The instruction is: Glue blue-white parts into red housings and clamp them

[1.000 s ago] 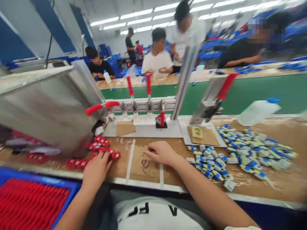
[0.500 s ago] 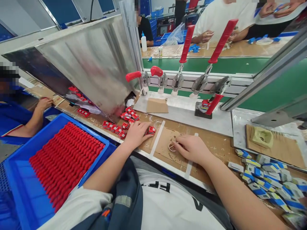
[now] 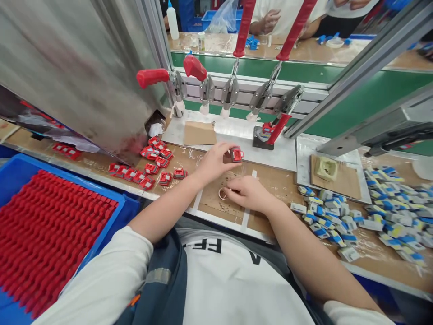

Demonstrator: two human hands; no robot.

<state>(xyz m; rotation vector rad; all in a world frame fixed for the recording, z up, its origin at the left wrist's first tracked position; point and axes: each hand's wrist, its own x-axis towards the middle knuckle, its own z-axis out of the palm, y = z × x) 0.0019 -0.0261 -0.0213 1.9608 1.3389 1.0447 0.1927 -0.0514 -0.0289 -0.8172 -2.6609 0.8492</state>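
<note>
My left hand (image 3: pixel 216 163) is closed, pinching a small red and grey plastic part (image 3: pixel 237 154) between thumb and fingers, above the workbench. The part has a square, frame-like red face. Close in front of it, my right hand (image 3: pixel 249 192) rests low over a taped cardboard sheet (image 3: pixel 225 210), its fingers curled. A small pale ring (image 3: pixel 222 193) shows at those fingertips; the rest of it is hidden by the hand. Several similar red parts (image 3: pixel 158 155) lie to the left of my left hand, with one (image 3: pixel 180 173) near my wrist.
A blue crate (image 3: pixel 111 196) at left holds rows of red parts. Toggle clamps with red handles (image 3: pixel 194 67) line the back rail; one is down over a part in a black fixture (image 3: pixel 262 139). Blue-and-white pieces (image 3: pixel 331 216) are heaped at right. Co-workers' hands (image 3: pixel 270 20) show beyond.
My left hand has lifted a red and grey part from the bench and brought it rightward, above my right hand. My right hand stays by the ring. The camera view has shifted.
</note>
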